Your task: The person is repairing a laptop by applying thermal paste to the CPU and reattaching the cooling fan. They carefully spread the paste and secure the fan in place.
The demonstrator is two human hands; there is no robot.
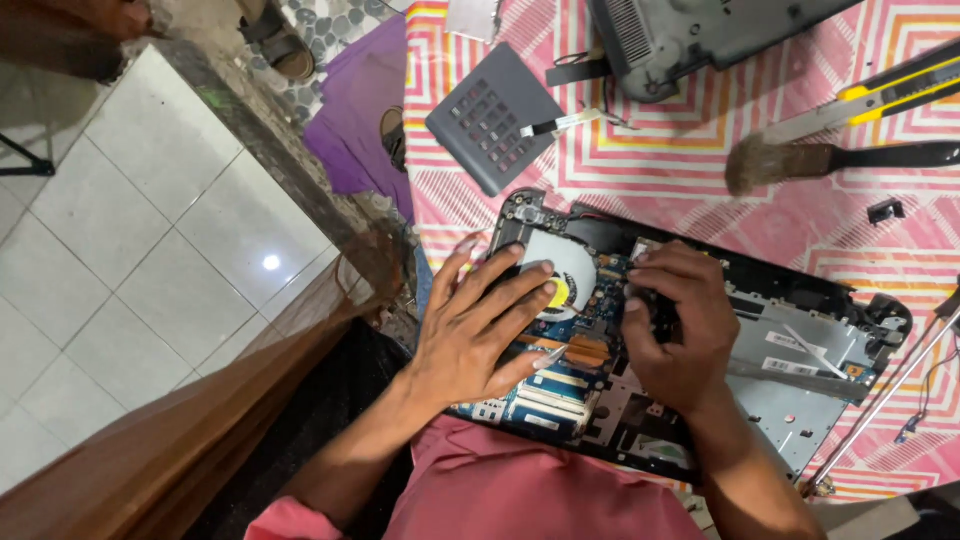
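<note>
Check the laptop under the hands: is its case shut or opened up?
Opened up. The laptop has its cover off, so the round fan and blue circuit board lie bare under the left hand and right hand.

We rest our left hand [480, 325] flat on the opened laptop base [780, 380], fingertips touching its round fan [565, 270]. Our right hand [680, 335] curls over a small black part beside the fan. A brush [800, 160] and utility knife [880, 95] lie on the pink-patterned tabletop [700, 190].

White tiled floor [150, 230], pebbled strip [335, 25]
</note>
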